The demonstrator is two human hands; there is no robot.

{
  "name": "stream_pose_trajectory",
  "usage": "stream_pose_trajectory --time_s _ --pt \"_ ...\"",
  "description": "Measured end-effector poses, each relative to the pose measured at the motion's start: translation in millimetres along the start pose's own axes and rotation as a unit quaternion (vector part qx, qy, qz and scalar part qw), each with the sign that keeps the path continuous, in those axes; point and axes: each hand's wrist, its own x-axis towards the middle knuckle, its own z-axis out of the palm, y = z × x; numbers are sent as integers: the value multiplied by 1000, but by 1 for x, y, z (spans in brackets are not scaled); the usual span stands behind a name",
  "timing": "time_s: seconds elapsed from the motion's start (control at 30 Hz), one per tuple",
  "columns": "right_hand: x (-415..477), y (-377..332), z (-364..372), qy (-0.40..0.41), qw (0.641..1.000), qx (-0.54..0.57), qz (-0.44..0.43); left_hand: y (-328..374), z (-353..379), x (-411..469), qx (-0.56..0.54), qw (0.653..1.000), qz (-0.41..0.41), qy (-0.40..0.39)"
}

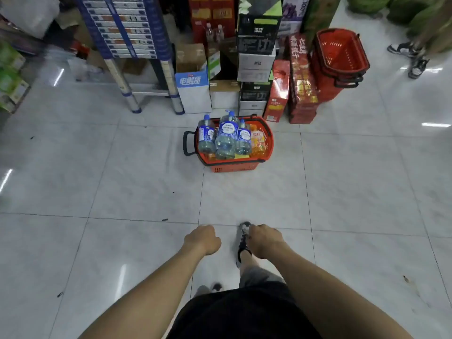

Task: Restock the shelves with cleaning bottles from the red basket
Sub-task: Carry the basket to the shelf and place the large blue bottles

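Observation:
A red basket with black handles stands on the tiled floor ahead of me. It holds three clear blue-labelled pump bottles and an orange bottle. My left hand hangs low over the floor, well short of the basket, its fingers curled with nothing in them. My right hand is beside it, also curled and empty, above my right shoe. No shelf for the bottles is plainly in view.
Behind the basket stand stacked cartons, red gift boxes, a stack of red baskets and a folding ladder. Goods line the left edge. Another person's feet are at the top right.

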Motion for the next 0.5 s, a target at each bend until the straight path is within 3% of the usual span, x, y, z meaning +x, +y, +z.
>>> stream_pose_trajectory --time_s 0.27,0.5 --pt "116 38 -151 66 997 -32 -30 72 -153 91 18 998 7 65" --pt "210 41 -249 113 992 -48 -35 89 -250 165 23 996 7 91"
